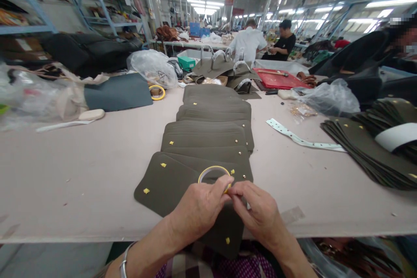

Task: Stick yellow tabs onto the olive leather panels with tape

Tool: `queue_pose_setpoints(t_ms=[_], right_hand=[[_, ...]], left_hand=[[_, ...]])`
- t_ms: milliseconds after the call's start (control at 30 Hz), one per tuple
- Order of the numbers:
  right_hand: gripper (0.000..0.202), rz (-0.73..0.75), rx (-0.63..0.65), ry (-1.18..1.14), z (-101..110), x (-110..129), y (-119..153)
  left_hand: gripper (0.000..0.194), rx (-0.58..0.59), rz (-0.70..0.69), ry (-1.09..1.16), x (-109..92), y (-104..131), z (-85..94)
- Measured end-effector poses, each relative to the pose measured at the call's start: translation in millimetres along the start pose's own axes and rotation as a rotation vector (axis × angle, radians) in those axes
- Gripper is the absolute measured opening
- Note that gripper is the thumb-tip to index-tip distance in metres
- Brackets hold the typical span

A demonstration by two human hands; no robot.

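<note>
My left hand (pixel 203 202) grips a roll of yellow tape (pixel 213 168) at its near side. Close against it, my right hand (pixel 256 206) is pinched at the roll's edge, where the tape end would be; the bit between its fingertips is too small to make out. Beneath both hands lie dark olive panels (pixel 185 169) with rounded corners, overlapping in a long row that runs away from me. Small yellow tape pieces (pixel 163 165) and small gold-coloured studs (pixel 239 153) dot several panels. The nearest panel overhangs the table's front edge, partly covered by my hands.
On the right are a fanned stack of olive panels (pixel 371 147) and a pale perforated strip (pixel 299 140). A red tray (pixel 276 79) and olive bag pieces (pixel 215 67) stand at the back. Another yellow tape roll (pixel 157 92) lies by a grey-blue sheet (pixel 119 91). Two people work beyond.
</note>
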State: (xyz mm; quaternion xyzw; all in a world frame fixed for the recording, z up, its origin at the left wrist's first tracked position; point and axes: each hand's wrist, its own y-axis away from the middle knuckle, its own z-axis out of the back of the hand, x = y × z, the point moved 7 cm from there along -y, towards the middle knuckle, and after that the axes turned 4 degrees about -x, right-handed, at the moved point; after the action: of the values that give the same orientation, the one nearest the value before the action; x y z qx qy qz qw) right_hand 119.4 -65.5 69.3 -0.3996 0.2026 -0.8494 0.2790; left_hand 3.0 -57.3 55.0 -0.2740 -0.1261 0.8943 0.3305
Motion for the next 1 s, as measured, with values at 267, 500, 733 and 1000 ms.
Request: queue_pose_setpoints(t_ms=[267,500,733,1000], right_hand=[[0.019,0.048,-0.096,0.112,-1.5,4.7,13.8],[0.015,-0.576,-0.099,-0.256,-9.9,-28.7,24.7],[0.034,-0.986,-0.088,-0.518,1.8,-95.6,33.8],[0.036,-0.968,0.128,-0.269,0.3,-130.0,29.4]], left_hand=[[0.015,0.06,0.036,0.024,-4.8,9.8,-0.2],[0.025,-0.13,-0.106,-0.04,-21.9,2.1,7.7],[0.017,-0.174,-0.092,-0.087,-6.3,-5.4,2.9],[0.006,0.051,0.024,-0.311,41.8,-1.4,-31.6]])
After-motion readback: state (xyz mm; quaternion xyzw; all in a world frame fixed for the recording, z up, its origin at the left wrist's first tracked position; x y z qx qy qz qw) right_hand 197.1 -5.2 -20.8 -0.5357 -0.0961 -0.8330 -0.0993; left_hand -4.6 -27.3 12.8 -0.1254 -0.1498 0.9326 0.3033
